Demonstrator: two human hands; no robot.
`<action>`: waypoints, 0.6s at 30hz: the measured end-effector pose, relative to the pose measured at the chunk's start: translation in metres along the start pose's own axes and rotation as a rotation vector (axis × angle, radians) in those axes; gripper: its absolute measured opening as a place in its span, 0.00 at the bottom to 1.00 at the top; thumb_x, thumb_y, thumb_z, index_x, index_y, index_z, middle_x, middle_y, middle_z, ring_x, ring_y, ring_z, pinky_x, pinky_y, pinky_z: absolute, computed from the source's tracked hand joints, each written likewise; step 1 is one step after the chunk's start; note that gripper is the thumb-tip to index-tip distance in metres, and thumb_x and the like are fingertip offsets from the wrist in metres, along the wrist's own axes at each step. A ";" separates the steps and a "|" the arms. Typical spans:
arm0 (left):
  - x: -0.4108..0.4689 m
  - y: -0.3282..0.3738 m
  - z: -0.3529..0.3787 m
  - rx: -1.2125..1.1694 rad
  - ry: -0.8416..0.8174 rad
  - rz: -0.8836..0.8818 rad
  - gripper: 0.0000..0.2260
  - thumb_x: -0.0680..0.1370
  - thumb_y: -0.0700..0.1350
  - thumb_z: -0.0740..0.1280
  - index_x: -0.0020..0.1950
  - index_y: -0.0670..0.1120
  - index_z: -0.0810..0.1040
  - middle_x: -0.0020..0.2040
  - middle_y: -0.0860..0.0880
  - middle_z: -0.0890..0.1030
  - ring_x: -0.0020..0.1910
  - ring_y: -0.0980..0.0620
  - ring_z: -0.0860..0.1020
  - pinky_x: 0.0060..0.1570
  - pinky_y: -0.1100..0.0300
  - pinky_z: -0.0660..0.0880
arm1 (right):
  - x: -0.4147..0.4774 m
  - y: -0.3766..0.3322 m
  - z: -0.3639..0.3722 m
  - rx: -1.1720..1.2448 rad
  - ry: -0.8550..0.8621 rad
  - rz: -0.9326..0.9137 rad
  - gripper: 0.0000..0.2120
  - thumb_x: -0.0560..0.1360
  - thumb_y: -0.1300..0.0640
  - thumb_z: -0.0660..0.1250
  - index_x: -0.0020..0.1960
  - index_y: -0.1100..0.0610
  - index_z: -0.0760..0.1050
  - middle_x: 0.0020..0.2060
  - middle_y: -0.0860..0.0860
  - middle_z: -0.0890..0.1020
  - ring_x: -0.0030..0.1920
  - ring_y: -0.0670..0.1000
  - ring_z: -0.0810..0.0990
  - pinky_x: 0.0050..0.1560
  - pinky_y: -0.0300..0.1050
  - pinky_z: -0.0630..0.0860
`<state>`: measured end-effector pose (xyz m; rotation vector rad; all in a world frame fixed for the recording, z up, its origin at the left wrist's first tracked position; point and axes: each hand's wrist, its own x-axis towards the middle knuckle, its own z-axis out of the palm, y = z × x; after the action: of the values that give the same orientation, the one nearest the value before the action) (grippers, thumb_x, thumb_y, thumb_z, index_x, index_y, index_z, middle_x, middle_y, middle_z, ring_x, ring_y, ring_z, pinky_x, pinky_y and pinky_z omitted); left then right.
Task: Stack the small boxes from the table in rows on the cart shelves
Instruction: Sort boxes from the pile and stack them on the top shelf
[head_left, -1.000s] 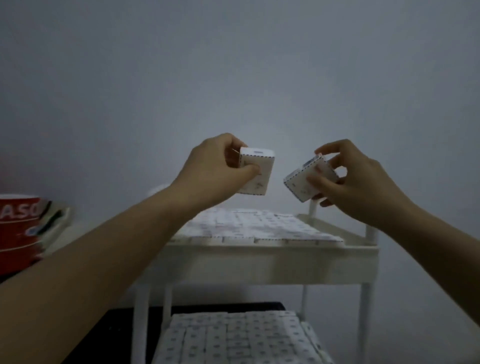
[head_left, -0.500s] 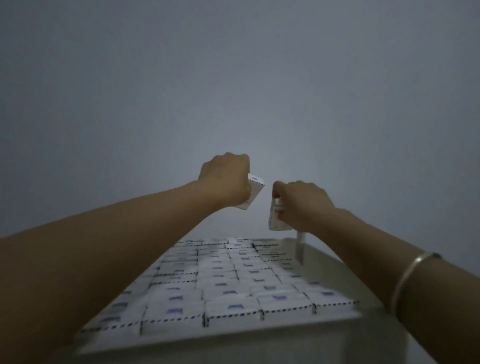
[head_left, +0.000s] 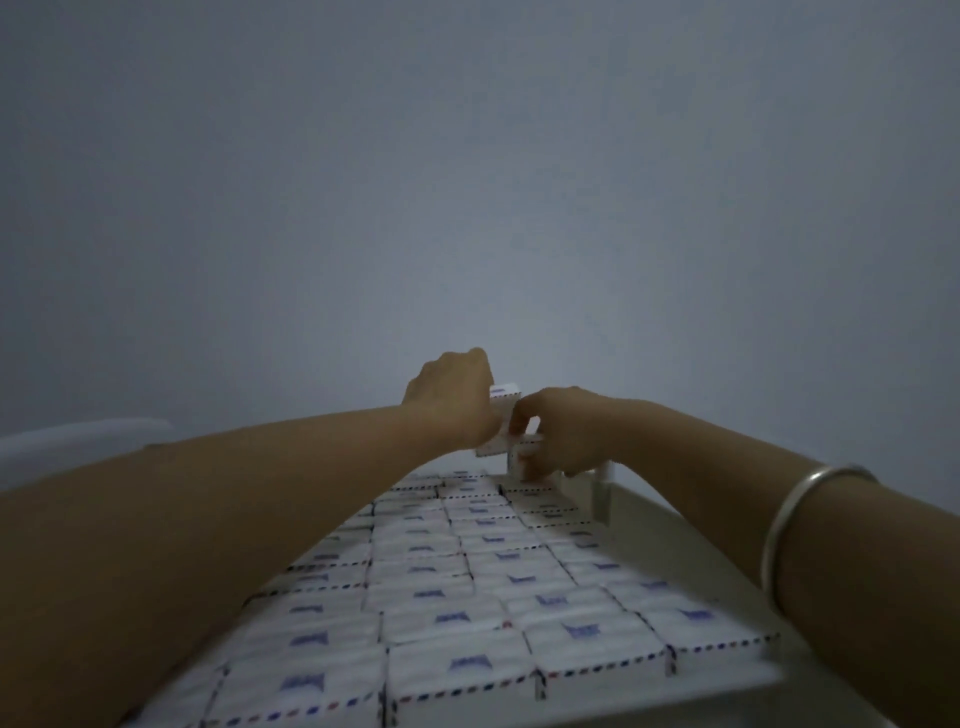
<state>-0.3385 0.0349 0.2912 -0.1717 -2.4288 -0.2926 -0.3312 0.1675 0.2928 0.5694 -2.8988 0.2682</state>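
Left hand (head_left: 454, 400), clamped on upper box (head_left: 505, 397), and right hand (head_left: 563, 436), on lower box (head_left: 520, 464), have been lowered to the shelf (head_left: 670, 525)'s one-o'clock corner; placement is judged imminent.

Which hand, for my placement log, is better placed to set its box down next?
Right, probably: the right hand holds the lower box almost on the stacked boxes; the left hand holds the upper box higher.

The small boxes (head_left: 467, 618) toward six o'clock look like matt white card, edges printed. At four o'clock, the bangle (head_left: 779, 525) shines like polished metal. The cart rim (head_left: 634, 512) beside it looks smooth and pale, the wall (head_left: 467, 182) matt.
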 end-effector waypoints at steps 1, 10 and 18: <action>-0.001 -0.003 0.002 -0.029 -0.023 -0.009 0.12 0.76 0.48 0.69 0.56 0.45 0.73 0.53 0.46 0.78 0.50 0.46 0.76 0.44 0.55 0.74 | -0.001 -0.002 0.003 0.066 -0.045 -0.011 0.21 0.76 0.57 0.67 0.69 0.51 0.70 0.57 0.53 0.73 0.44 0.52 0.80 0.45 0.43 0.81; -0.006 -0.010 0.005 -0.211 -0.118 0.024 0.12 0.75 0.45 0.70 0.57 0.48 0.75 0.60 0.48 0.77 0.57 0.48 0.75 0.54 0.56 0.74 | -0.010 0.000 0.019 0.466 -0.045 0.279 0.11 0.80 0.64 0.54 0.54 0.60 0.74 0.36 0.54 0.74 0.28 0.48 0.73 0.23 0.35 0.69; -0.010 -0.009 0.008 -0.397 -0.167 0.031 0.08 0.76 0.46 0.71 0.54 0.50 0.78 0.51 0.47 0.81 0.46 0.50 0.79 0.53 0.54 0.78 | -0.016 0.007 0.022 0.605 0.001 0.427 0.12 0.81 0.63 0.53 0.42 0.61 0.71 0.37 0.55 0.75 0.30 0.53 0.74 0.23 0.37 0.70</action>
<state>-0.3374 0.0279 0.2777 -0.4226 -2.5037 -0.7733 -0.3220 0.1754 0.2668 0.0025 -2.8803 1.2200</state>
